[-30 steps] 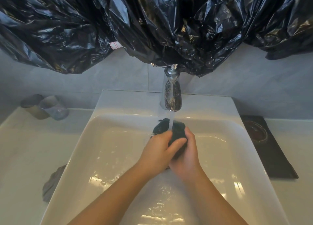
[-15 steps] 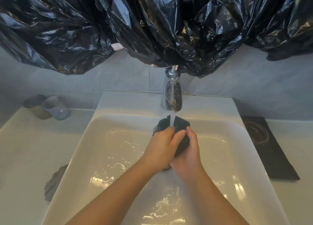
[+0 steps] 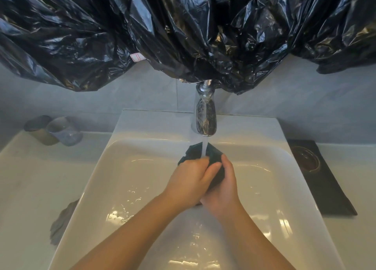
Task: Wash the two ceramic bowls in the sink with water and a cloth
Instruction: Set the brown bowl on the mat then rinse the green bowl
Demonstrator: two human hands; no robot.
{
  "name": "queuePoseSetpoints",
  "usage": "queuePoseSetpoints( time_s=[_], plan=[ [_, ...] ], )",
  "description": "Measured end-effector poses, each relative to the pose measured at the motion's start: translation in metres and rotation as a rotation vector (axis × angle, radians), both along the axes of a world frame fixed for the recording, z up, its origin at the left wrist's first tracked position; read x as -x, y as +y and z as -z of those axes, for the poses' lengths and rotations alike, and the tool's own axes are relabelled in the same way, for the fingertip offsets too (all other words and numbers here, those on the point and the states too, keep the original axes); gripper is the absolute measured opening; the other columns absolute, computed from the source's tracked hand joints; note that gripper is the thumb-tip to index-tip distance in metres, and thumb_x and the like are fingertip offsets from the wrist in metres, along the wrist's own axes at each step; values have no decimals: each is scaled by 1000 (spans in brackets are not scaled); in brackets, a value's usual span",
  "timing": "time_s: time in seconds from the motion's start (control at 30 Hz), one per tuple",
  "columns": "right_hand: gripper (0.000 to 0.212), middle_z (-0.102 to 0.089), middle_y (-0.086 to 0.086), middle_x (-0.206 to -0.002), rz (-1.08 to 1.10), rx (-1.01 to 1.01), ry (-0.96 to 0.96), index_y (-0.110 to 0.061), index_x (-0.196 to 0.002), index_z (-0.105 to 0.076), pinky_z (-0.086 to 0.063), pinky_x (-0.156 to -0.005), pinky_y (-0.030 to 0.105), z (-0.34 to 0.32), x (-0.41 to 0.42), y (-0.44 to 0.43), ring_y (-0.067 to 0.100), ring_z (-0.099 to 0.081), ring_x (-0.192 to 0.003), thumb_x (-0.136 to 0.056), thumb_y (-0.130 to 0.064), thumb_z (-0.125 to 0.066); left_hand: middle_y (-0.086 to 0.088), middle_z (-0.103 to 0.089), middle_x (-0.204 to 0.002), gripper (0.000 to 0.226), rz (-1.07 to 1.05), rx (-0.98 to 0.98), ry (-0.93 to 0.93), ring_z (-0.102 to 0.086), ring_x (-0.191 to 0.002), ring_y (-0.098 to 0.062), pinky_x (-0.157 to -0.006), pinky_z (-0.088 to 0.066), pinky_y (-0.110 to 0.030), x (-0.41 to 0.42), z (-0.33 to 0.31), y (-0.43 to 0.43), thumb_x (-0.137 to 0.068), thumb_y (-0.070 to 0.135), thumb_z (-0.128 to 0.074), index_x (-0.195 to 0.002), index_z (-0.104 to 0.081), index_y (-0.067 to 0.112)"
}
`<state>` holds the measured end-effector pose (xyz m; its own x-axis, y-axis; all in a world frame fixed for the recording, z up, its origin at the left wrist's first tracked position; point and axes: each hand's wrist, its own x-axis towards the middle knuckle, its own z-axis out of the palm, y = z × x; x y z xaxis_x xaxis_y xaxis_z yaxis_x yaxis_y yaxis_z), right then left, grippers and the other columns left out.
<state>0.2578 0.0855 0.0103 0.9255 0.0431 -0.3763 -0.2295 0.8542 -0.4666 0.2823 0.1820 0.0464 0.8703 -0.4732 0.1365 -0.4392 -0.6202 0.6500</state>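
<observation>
cloth (image 3: 211,153): dark and bunched into a wad, held over the back half of the sink (image 3: 126,168), right under the tap (image 3: 204,117).
water (image 3: 204,149): runs in a thin stream onto the top of the cloth.
left grip (image 3: 189,180): curled tight round the near side of the cloth, thumb laid across it and lying over the right fingers.
right grip (image 3: 223,188): clamped on the cloth from below and from the right, fingers wrapped up round its far edge.
bowls: brown bowl (image 3: 40,129) and grey bowl (image 3: 65,131) stand touching on the surface (image 3: 24,178), far left, outside the sink; blurred, but neither looks wet.
cloth handling: probably soft, limp and heavy with water; it should squeeze and fold anywhere, so a full-palm hold suits it.
bowl handling: likely stiff, fairly heavy, breakable and slick once wet; best taken by the rim or cupped under the base, and kept low over the basin.
step: likely wetting or wringing the cloth before the bowls come in.
other: a grey rag (image 3: 61,223) lies by the sink's left edge.
</observation>
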Motion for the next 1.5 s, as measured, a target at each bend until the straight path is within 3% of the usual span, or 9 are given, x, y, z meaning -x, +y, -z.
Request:
queuePoseSetpoints(
  time_s=[0.17, 0.27, 0.4, 0.5, 0.6, 0.9, 1.07, 1.23, 1.5],
  plan=[
    [56, -74, 11, -104, -59, -53, 35, -12, -100, -79, -50, -89, 38, -1, -3, -9, 27, -72, -96, -97, -49, -38, 4, -58, -71, 49, 314, -280, -253, -51, -64, -18, -59, -42, -35, -12, 8, 28, -92, 56, -18, -75, -46, 20],
    [50, -72, 10, -111, -39, -44, 64, -13, -108, -76, -43, -102, 39, -3, -3, -3, 27, -66, -108, -90, -49, -46, 3, -61, -74, 54, 158, -313, -257, -56, -66, -21, -59, -41, -31, -9, 4, 17, -86, 59, -5, -77, -45, 24],
    [47, -75, 8, -99, 6, -51, 42, -15, -106, -76, -47, -93, 38, -2, -2, -1, 27, -67, -101, -83, -48, -52, 1, -64, -81, 51, -52, -342, -217, -63, -73, -21, -61, -44, -30, 1, 1, -8, -97, 53, -16, -88, -54, 20],
    [49, -74, 11, -101, -21, -34, 54, -12, -100, -79, -50, -88, 38, 0, -4, -8, 27, -71, -97, -87, -49, -49, 2, -58, -80, 36, 155, -256, -158, -59, -74, -23, -64, -45, -34, -2, 4, 9, -99, 46, -25, -84, -46, 20],
    [59, -76, 13, -97, -71, -52, 118, -10, -91, -81, -50, -82, 39, 1, -7, -12, 27, -74, -86, -95, -53, -41, 1, -62, -78, 54, 363, -326, -299, -57, -71, -21, -66, -43, -32, -15, 9, 29, -94, 55, -18, -80, -55, 18],
    [62, -72, 14, -114, -74, 68, 213, -10, -121, -69, -52, -86, 37, 9, -11, -10, 28, -69, -103, -95, -59, -42, 5, -53, -44, 45, 192, -423, -557, -51, -38, -17, -40, -31, -21, -10, 17, 13, -92, 48, -33, -55, -45, 25],
    [55, -72, 18, -113, -92, 56, 175, -7, -118, -71, -50, -91, 43, 7, -9, -19, 32, -71, -100, -98, -50, -43, -2, -63, -91, 41, 230, -382, -411, -60, -78, -22, -66, -48, -35, -7, 9, 13, -95, 51, -30, -94, -57, 18],
    [57, -67, 18, -127, -144, 61, 177, -13, -130, -64, -48, -98, 48, 12, -11, -21, 34, -62, -120, -98, -54, -42, -3, -51, -137, 44, 395, -454, -476, -46, -124, -22, -110, -34, -40, -17, 18, 31, -87, 47, -50, -123, -55, 22],
    [61, -64, 25, -128, -127, 78, 164, -4, -135, -57, -47, -98, 52, 8, -11, -21, 38, -63, -117, -100, -50, -38, 2, -69, -109, 36, 484, -297, -252, -65, -94, -20, -76, -55, -34, -21, 13, 31, -78, 39, -59, -106, -63, 17]
  ],
)
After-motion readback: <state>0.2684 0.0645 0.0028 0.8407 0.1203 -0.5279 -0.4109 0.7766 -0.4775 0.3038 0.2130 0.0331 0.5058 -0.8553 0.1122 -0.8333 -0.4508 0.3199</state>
